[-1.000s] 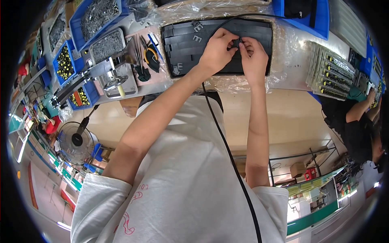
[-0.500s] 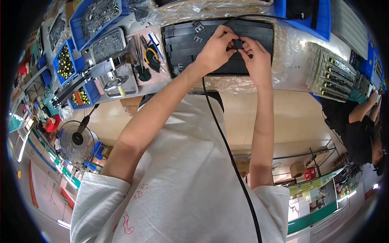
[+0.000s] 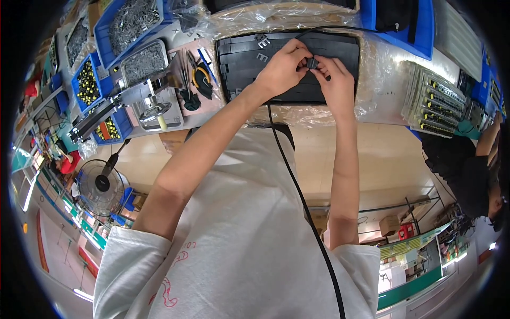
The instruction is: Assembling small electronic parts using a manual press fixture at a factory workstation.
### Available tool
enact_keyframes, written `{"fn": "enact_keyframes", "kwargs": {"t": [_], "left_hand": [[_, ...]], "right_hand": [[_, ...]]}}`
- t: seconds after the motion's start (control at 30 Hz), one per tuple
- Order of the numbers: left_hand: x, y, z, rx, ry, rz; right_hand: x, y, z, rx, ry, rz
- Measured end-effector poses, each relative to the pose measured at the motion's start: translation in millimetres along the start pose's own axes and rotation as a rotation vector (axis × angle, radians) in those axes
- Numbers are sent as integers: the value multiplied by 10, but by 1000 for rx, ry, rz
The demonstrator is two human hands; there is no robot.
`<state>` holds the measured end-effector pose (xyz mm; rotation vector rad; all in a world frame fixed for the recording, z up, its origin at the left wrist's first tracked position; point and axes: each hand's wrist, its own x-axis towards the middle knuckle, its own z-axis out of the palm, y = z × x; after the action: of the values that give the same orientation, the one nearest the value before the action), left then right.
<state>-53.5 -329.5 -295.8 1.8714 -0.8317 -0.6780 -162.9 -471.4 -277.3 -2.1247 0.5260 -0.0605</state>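
My left hand and my right hand meet above a carton lined with flat black strips. Between their fingertips they pinch a small dark block-shaped part; its exact kind is too small to make out. Left of my hands, small grey E-shaped metal pieces lie on the strips. A black cable crosses the far side of the carton toward my left hand, and a black cable also runs down over my shirt.
To the left stand a press-like metal device, pliers with orange-and-black handles, a metal tray of small parts and blue bins. Clear trays with black-and-yellow parts and a blue bin stand right. A co-worker is far right.
Both hands have shifted slightly toward me, and the dark part between the fingertips is tilted differently. The co-worker's arm at the far right has moved.
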Motion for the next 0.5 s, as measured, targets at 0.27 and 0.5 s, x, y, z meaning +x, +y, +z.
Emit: {"fn": "enact_keyframes", "kwargs": {"t": [0.27, 0.5], "left_hand": [[7, -1, -12, -7, 2, 21], [-10, 25, 31, -16, 0, -24]], "right_hand": [[15, 2, 23, 60, 35, 9], [23, 8, -68, 62, -11, 39]]}}
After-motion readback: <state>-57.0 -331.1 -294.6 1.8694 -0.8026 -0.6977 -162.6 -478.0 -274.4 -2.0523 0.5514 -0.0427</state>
